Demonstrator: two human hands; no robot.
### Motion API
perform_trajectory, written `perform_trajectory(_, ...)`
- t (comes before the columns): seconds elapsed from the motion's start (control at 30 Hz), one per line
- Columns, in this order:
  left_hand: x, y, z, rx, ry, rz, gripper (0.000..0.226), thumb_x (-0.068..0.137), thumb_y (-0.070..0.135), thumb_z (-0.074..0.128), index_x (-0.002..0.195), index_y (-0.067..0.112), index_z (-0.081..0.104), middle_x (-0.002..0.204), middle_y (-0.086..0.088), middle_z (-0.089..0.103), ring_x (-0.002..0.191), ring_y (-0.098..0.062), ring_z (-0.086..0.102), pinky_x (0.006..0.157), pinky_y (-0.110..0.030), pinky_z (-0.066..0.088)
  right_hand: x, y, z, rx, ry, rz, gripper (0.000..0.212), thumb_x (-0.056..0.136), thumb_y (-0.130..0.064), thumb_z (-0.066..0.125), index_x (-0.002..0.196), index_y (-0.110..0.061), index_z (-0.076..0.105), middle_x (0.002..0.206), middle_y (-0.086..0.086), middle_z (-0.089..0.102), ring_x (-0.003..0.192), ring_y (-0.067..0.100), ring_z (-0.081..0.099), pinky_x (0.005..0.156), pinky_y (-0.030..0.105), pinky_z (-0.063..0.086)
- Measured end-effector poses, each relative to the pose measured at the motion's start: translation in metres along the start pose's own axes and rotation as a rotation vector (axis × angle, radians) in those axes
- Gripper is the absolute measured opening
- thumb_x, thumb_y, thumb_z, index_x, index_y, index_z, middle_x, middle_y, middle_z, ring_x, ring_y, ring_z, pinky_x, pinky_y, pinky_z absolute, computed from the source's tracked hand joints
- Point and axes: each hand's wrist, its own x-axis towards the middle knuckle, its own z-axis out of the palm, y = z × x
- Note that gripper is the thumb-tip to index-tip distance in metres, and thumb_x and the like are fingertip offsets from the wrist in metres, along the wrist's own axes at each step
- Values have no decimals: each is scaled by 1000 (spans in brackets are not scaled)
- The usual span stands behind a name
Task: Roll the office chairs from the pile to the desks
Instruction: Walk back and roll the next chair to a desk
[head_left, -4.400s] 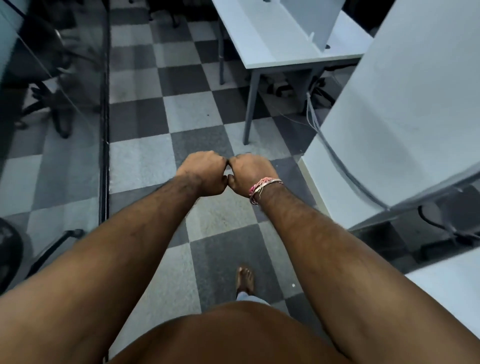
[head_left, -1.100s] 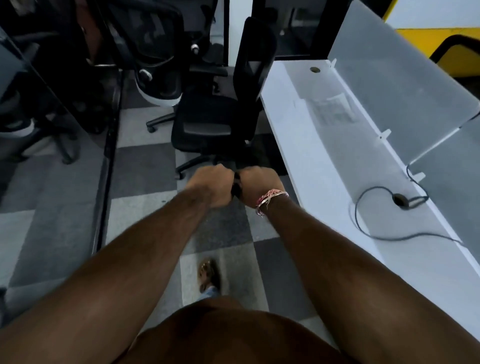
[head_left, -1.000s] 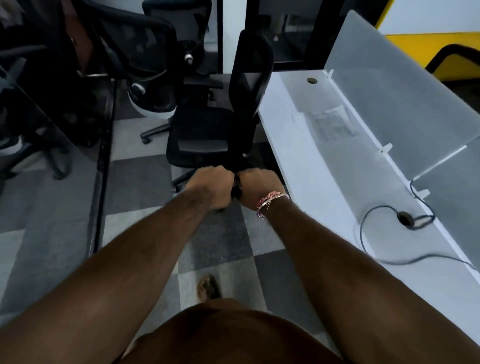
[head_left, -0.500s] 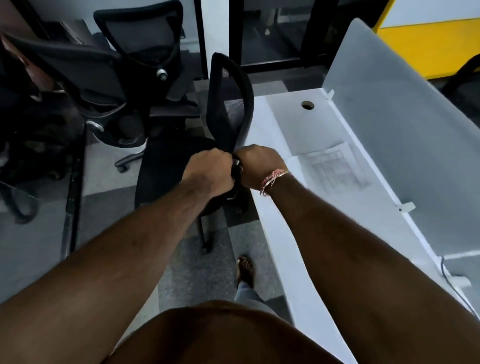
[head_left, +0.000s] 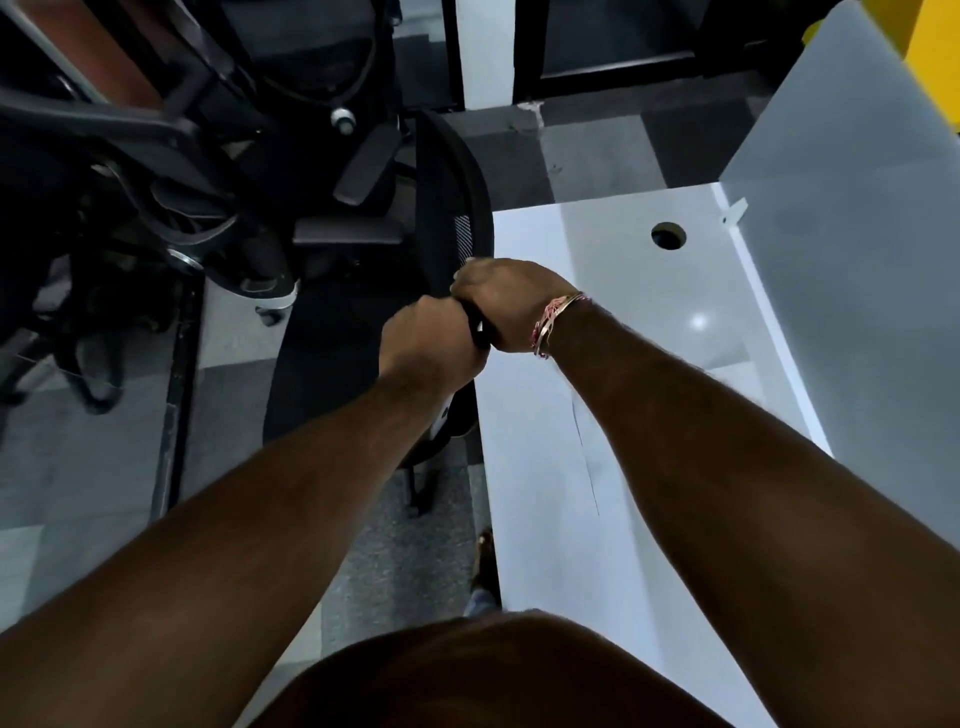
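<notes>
White desk (head_left: 649, 415) along the right, heap of black chairs (head_left: 156, 171) at upper left, one black mesh office chair (head_left: 452, 208) against the desk's edge, left hand (head_left: 431, 348) and right hand (head_left: 511, 304) side by side, both clamped on its backrest's top rim, bracelet (head_left: 550, 325) on the right wrist.

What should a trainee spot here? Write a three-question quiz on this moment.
1. True or false: both hands grip the chair's backrest.
2. Which wrist wears the bracelet? A) left B) right
3. Fill in: the round hole is in the white ____.

Key
1. True: the left hand and the right hand curl round its top edge.
2. B
3. desk
</notes>
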Motion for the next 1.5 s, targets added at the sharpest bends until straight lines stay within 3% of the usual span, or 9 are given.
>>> perform_trajectory(0.23,3,-7,0,3,-5,75,25,94,41,58,81,20,60,71,0,54,69,-29,59,61,-33,39,0,-10,-5,-5,-20,57,32,74,-20,63,106,-14,69,109,4,66,106,26,60,92,40,53)
perform_trajectory(0.33,-12,-21,4,3,0,125,32,95,45,58,81,17,65,69,0,53,64,-27,54,60,-33,40,-10,-34,-3,12,0,83,32,75,-18,62,106,-12,70,109,6,67,106,28,61,94,40,52)
perform_trajectory(0.53,-58,-63,6,2,-3,237,37,94,52,58,87,18,71,76,-3,64,73,-30,65,62,-33,42,-23,-98,7,-52,45,159,34,73,-17,62,106,-11,72,109,8,69,108,29,62,111,35,39)
perform_trajectory(0.63,-88,-99,5,-10,-34,284,37,92,52,61,89,17,71,78,-4,64,80,-31,68,66,-34,47,-22,-149,14,-80,48,191,33,72,-21,64,103,-13,72,106,6,69,105,29,63,106,36,44)
perform_trajectory(0.8,-130,-157,7,2,-36,336,38,88,57,66,82,20,68,64,6,47,66,-22,56,62,-32,47,-12,-223,29,-92,39,277,37,72,-27,57,104,-16,70,105,4,69,104,28,62,91,43,53)
perform_trajectory(1.0,-174,-234,11,62,38,389,43,86,65,59,90,23,71,85,1,71,80,-25,70,65,-33,50,10,-307,45,-134,97,298,34,70,-27,61,102,-17,70,99,1,70,98,27,64,81,36,55)
perform_trajectory(1.13,-192,-279,13,127,68,368,39,83,48,65,105,16,68,99,-6,71,92,-31,68,77,-37,50,34,-349,55,-80,127,295,24,70,-32,66,89,-18,69,87,0,69,84,28,66,67,35,55)
perform_trajectory(1.3,-199,-315,21,109,132,294,40,80,49,64,103,16,66,97,-4,70,90,-27,64,80,-36,49,62,-370,53,-77,88,223,24,78,-35,60,97,-23,65,96,-3,69,90,26,65,69,35,51)
perform_trajectory(1.5,-187,-300,18,100,121,253,34,84,49,62,105,23,67,102,1,70,96,-24,65,82,-32,48,66,-346,50,-63,4,177,27,78,-38,61,99,-23,64,99,-1,69,91,28,66,69,35,50)
